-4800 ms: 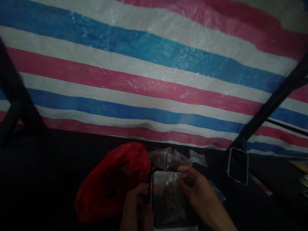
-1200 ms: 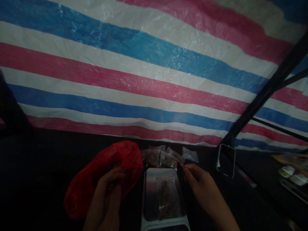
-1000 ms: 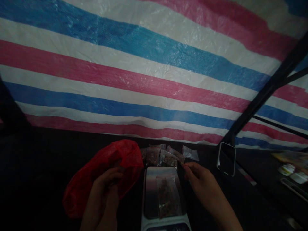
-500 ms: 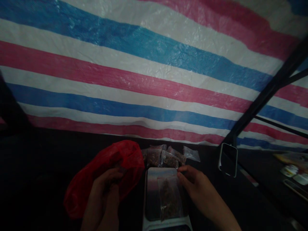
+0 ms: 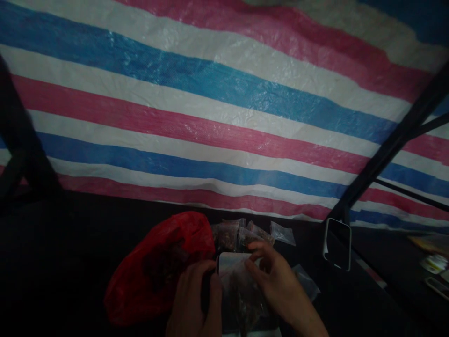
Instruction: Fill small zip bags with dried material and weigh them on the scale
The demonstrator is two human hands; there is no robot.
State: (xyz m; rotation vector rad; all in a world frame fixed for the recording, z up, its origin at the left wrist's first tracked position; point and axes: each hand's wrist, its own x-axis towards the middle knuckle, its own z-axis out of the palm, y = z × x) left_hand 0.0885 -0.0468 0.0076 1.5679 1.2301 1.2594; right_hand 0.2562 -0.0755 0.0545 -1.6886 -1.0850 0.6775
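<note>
A small clear zip bag [image 5: 248,299] of dark, dried-looking bits stands over the scale [image 5: 228,259]. My right hand [image 5: 277,276] pinches the bag's upper edge between thumb and fingers. At the scale's left edge is my left hand [image 5: 196,297], its thumb and fingers apart and nothing visible between them. Left of that hand lies an open red plastic bag [image 5: 133,281] with dark contents that I cannot make out. Several filled zip bags [image 5: 228,236] lie together just beyond the scale.
An empty-looking clear bag [image 5: 282,233] lies at the back, and another clear bag [image 5: 307,282] lies beside my right wrist. A phone [image 5: 337,244] leans by a black frame post [image 5: 373,164]. Striped plastic sheeting [image 5: 210,126] hangs behind the black table.
My left hand has moved right, out of the red bag to the scale. My right hand has taken hold of the zip bag on the scale and raised its top.
</note>
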